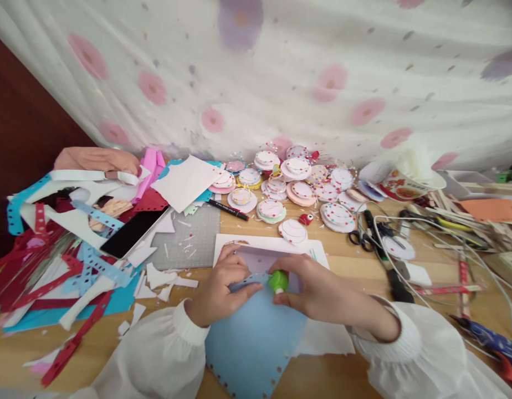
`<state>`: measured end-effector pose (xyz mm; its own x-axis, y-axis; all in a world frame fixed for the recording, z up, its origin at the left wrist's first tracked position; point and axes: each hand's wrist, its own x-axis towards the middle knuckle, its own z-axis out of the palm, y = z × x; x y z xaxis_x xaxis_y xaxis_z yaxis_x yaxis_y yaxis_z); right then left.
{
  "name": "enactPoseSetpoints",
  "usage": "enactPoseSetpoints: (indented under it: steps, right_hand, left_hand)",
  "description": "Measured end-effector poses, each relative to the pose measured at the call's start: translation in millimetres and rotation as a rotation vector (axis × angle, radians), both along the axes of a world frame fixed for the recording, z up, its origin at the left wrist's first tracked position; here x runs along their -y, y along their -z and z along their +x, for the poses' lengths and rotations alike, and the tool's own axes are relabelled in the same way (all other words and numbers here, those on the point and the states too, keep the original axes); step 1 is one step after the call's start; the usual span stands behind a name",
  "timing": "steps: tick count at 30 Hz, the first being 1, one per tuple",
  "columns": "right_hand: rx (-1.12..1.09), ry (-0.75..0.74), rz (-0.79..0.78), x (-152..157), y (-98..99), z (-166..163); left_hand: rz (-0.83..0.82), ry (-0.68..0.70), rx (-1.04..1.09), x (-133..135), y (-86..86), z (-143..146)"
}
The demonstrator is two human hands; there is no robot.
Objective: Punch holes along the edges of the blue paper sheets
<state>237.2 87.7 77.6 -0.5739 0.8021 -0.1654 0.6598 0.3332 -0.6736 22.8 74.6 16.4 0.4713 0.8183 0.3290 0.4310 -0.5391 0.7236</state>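
Note:
My right hand (322,285) grips a small green craft punch (278,281) between thumb and fingers, at the upper edge of a sheet of light blue paper (251,335). Small punched holes run along the lower edges of this sheet, which hangs toward the table's front. My left hand (225,288) pinches the same sheet by its upper left edge, beside the punch. Behind the hands stands a lilac paper flap (260,257). A white sheet (322,246) lies beneath, and a round white paper piece (293,231) rests at its far edge.
Several layered paper discs with coloured dots (270,209) crowd the back. Punched scraps (93,266), a phone (133,235) and a grey cutting mat (187,235) lie left, near a black marker (228,210). Scissors (361,239), cables and a paper bowl (409,183) are right.

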Motion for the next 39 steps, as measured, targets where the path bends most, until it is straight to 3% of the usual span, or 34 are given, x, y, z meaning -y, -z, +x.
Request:
enactPoseSetpoints:
  steps: [15, 26, 39]
  right_hand:
    - [-0.203, -0.015, -0.075, -1.6, 1.5, 5.3]
    - [-0.040, -0.062, -0.117, -1.5, -1.4, 8.9]
    - [-0.099, -0.039, -0.105, 0.3, 3.0, 5.9]
  left_hand:
    - [-0.002, -0.006, 0.031, 0.4, 0.6, -0.5]
    - [-0.002, 0.002, 0.038, 0.1, 0.7, -0.5]
    - [0.003, -0.002, 0.055, -0.5, 1.2, -0.3]
